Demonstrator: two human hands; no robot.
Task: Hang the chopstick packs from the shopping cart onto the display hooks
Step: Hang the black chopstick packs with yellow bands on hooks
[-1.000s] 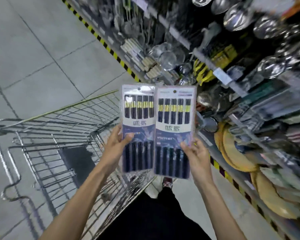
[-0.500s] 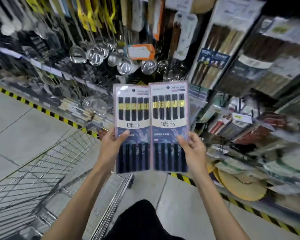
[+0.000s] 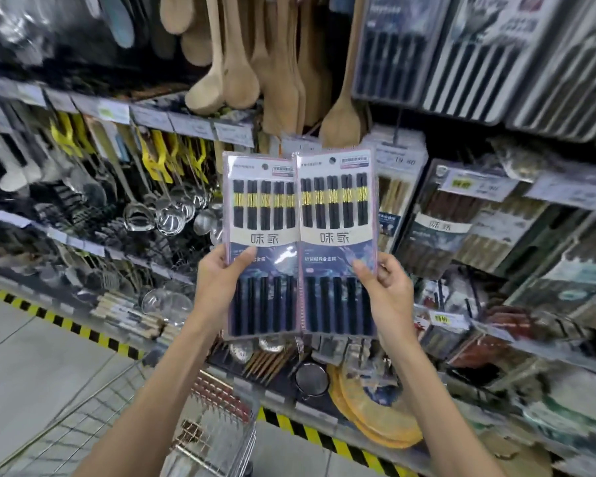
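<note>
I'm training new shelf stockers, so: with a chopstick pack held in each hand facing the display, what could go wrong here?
1. Neither hand is free: the left hand grips the left pack and the right hand grips the right pack, both low down, so threading a hang hole may be awkward and a pack could slip.
2. The packs overlap at their inner edges and might snag.
3. The hanging wooden spoons above could get knocked.

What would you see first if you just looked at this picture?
In the middle, the left hand grips one flat plastic pack of black gold-banded chopsticks, and the right hand grips its twin pack right beside it. Pale wooden spoons hang above them, and shiny steel ladles hang at the left.
</note>
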